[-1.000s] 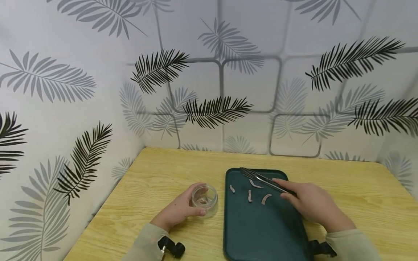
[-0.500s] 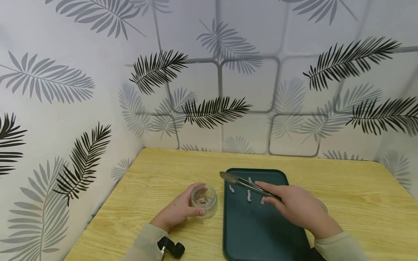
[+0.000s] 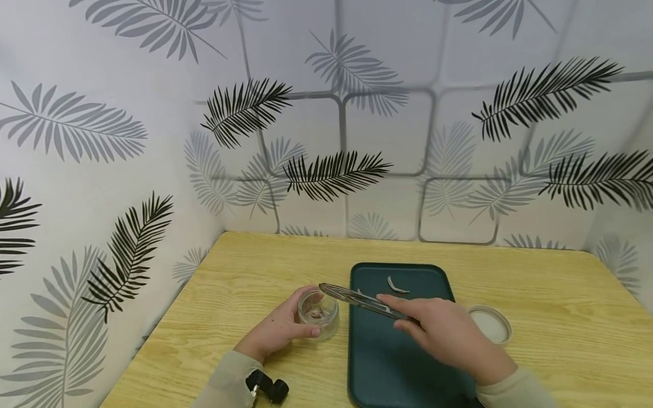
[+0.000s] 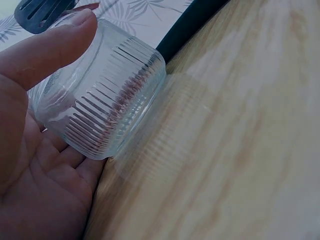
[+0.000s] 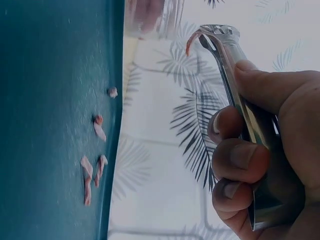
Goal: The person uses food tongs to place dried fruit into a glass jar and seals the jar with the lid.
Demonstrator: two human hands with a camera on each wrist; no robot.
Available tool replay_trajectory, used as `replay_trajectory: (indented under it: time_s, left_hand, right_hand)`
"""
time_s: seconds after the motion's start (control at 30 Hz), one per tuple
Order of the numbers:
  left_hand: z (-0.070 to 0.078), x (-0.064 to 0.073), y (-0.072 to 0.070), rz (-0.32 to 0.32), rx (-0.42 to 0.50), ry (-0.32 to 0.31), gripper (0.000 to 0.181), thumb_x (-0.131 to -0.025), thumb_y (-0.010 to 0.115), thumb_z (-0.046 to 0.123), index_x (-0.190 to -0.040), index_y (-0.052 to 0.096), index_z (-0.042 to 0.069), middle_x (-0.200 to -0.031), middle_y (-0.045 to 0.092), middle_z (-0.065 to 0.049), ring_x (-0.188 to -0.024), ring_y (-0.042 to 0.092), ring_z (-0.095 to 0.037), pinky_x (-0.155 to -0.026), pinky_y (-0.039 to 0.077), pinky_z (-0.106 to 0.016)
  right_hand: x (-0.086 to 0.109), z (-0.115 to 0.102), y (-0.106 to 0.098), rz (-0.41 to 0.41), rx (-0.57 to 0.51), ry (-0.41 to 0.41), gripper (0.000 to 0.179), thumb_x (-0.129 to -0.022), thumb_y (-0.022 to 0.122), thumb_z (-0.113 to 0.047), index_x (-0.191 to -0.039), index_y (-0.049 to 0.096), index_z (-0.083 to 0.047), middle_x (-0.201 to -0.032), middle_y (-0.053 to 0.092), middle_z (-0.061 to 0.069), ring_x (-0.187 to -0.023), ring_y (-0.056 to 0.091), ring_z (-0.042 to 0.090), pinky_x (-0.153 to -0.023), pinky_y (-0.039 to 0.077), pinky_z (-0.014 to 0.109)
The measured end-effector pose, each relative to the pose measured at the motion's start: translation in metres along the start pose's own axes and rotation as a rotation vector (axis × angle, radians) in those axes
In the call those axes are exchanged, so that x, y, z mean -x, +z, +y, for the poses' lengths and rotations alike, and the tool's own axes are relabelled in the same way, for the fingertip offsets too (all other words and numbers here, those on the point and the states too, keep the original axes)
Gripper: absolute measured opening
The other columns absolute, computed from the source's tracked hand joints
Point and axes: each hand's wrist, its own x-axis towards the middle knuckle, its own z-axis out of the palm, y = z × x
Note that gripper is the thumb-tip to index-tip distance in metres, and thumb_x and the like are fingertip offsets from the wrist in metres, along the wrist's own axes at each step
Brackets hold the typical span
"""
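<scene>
My left hand (image 3: 278, 331) holds a small clear glass jar (image 3: 329, 327) by its side, the thumb across the ribbed glass (image 4: 107, 95). Some reddish-brown bits lie at the jar's bottom. My right hand (image 3: 449, 334) grips metal tongs (image 3: 359, 300), whose slotted tips hang at the jar's rim, on its right. Between those tips the right wrist view shows a thin reddish dried strip (image 5: 191, 44). Several similar strips (image 5: 99, 129) lie on the dark green tray (image 3: 398, 368); the tongs and right hand hide most of them in the head view, where one curved strip (image 3: 395, 285) shows.
A round pale lid or shallow dish (image 3: 491, 324) lies on the wooden table (image 3: 265, 266), right of the tray and partly behind my right hand. Leaf-patterned walls (image 3: 316, 136) stand at the back and left. The tray's raised edge runs just right of the jar.
My right hand has carried the tongs leftward from above the tray to the jar, uncovering the pale round lid or dish. The left hand and jar have stayed in place.
</scene>
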Motion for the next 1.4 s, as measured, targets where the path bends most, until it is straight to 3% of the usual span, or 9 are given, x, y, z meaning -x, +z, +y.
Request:
replay_trajectory:
  time_s: [0.13, 0.27, 0.5, 0.8, 0.9, 1.13, 1.4]
  left_hand:
    - [-0.003, -0.001, -0.001, 0.004, -0.005, -0.014, 0.083, -0.08, 0.075, 0.015, -0.146, 0.025, 0.02, -0.145, 0.036, -0.006, -0.129, 0.038, -0.03, -0.1, 0.034, -0.041]
    - [-0.015, -0.006, -0.003, 0.01, 0.0, -0.029, 0.084, -0.08, 0.076, 0.015, -0.146, 0.025, 0.026, -0.14, 0.038, -0.006, -0.12, 0.046, -0.029, -0.095, 0.038, -0.036]
    - [-0.029, -0.01, -0.005, 0.022, -0.034, -0.026, 0.087, -0.079, 0.077, 0.021, -0.148, 0.024, 0.025, -0.138, 0.04, -0.002, -0.117, 0.049, -0.022, -0.095, 0.038, -0.036]
    - [-0.026, -0.009, -0.004, 0.031, -0.027, -0.032, 0.087, -0.079, 0.077, 0.019, -0.147, 0.024, 0.026, -0.139, 0.041, -0.001, -0.119, 0.048, -0.021, -0.098, 0.037, -0.039]
    - [-0.027, -0.01, -0.004, 0.022, -0.012, -0.032, 0.087, -0.079, 0.077, 0.018, -0.147, 0.024, 0.025, -0.14, 0.04, -0.003, -0.119, 0.048, -0.023, -0.096, 0.039, -0.038]
    - [-0.028, -0.01, -0.005, 0.03, -0.028, -0.011, 0.088, -0.077, 0.078, 0.017, -0.146, 0.025, 0.026, -0.142, 0.039, -0.002, -0.121, 0.046, -0.023, -0.097, 0.037, -0.038]
    - [-0.029, -0.009, -0.005, 0.026, -0.05, 0.011, 0.085, -0.078, 0.077, 0.022, -0.146, 0.026, 0.023, -0.142, 0.038, 0.0, -0.122, 0.045, -0.023, -0.096, 0.038, -0.037]
  right_hand:
    - [-0.002, -0.007, 0.003, -0.004, -0.014, -0.014, 0.052, -0.09, 0.053, -0.049, -0.139, 0.036, -0.048, -0.08, 0.056, -0.025, -0.045, 0.035, -0.001, -0.044, 0.033, 0.021]
    - [-0.002, -0.011, 0.007, -0.014, -0.008, -0.024, 0.051, -0.09, 0.051, -0.051, -0.139, 0.038, -0.046, -0.085, 0.058, -0.024, -0.05, 0.038, -0.002, -0.048, 0.035, 0.021]
    - [-0.002, -0.014, 0.013, 0.005, 0.024, -0.029, 0.058, -0.087, 0.063, -0.04, -0.139, 0.038, -0.047, -0.082, 0.058, -0.023, -0.053, 0.038, -0.003, -0.048, 0.034, 0.021]
    - [-0.002, -0.015, 0.01, 0.005, 0.034, -0.044, 0.053, -0.089, 0.048, -0.056, -0.14, 0.037, -0.045, -0.078, 0.055, -0.025, -0.055, 0.038, -0.003, -0.053, 0.035, 0.023]
    - [-0.001, -0.014, 0.011, -0.004, 0.02, -0.029, 0.054, -0.089, 0.049, -0.056, -0.14, 0.037, -0.044, -0.079, 0.055, -0.025, -0.052, 0.037, -0.003, -0.048, 0.035, 0.022]
    - [-0.001, -0.008, 0.013, -0.011, 0.012, 0.008, 0.059, -0.087, 0.058, -0.05, -0.14, 0.032, -0.049, -0.061, 0.04, -0.024, -0.046, 0.036, -0.002, -0.044, 0.033, 0.021]
    - [0.0, 0.002, 0.009, -0.011, -0.03, 0.044, 0.059, -0.088, 0.059, -0.045, -0.14, 0.032, -0.048, -0.057, 0.037, -0.02, -0.043, 0.032, 0.001, -0.043, 0.031, 0.021]
